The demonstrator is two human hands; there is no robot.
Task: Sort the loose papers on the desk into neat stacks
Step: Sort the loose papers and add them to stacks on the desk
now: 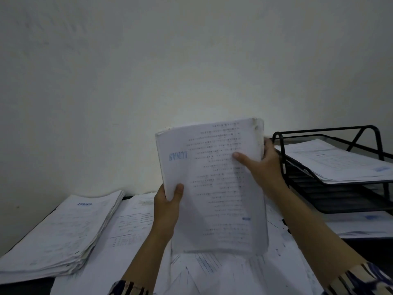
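Observation:
I hold a thick bundle of printed papers [214, 188] upright above the desk, its top sheet stamped with a blue word. My left hand [168, 207] grips its left edge, thumb on the front. My right hand [263, 165] grips the upper right edge, thumb pressed on the front sheet. Loose sheets [131, 228] lie spread across the desk under the bundle. A thick stack of papers [59, 233] with a blue stamp lies at the left.
A black wire paper tray [331, 188] with tiers stands at the right, its top tier holding a pile of sheets [336, 165]. More sheets lie under it. A pale wall rises right behind the desk. The dark desk edge [23, 288] shows at lower left.

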